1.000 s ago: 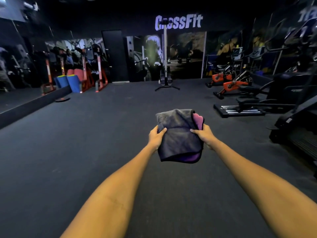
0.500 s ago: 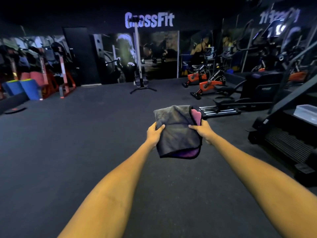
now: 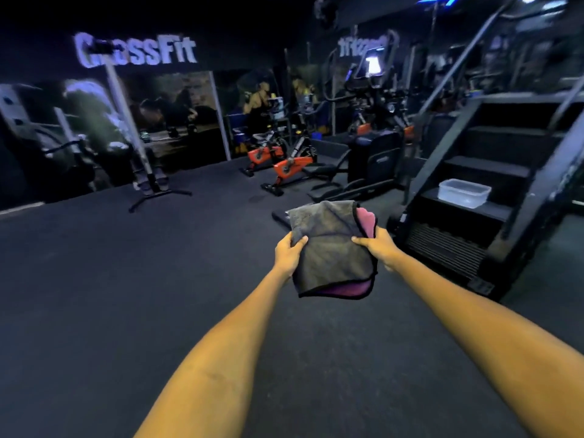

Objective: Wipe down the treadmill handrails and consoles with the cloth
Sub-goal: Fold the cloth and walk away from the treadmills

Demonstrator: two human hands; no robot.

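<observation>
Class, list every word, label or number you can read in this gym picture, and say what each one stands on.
"CrossFit": lit sign high on the dark back wall, smeared by motion but legible.
Second lit sign on the wall to the right: too blurred to read.
Bright console screen on a machine: no legible text.
Cloth, clear plastic tub, orange bikes: no legible print.

Both bare forearms extended forward, roughly parallel. Left hand (image 3: 289, 252) pinches left edge of folded grey-and-pink microfibre cloth (image 3: 331, 251); right hand (image 3: 377, 248) pinches right edge, thumbs on top.
</observation>
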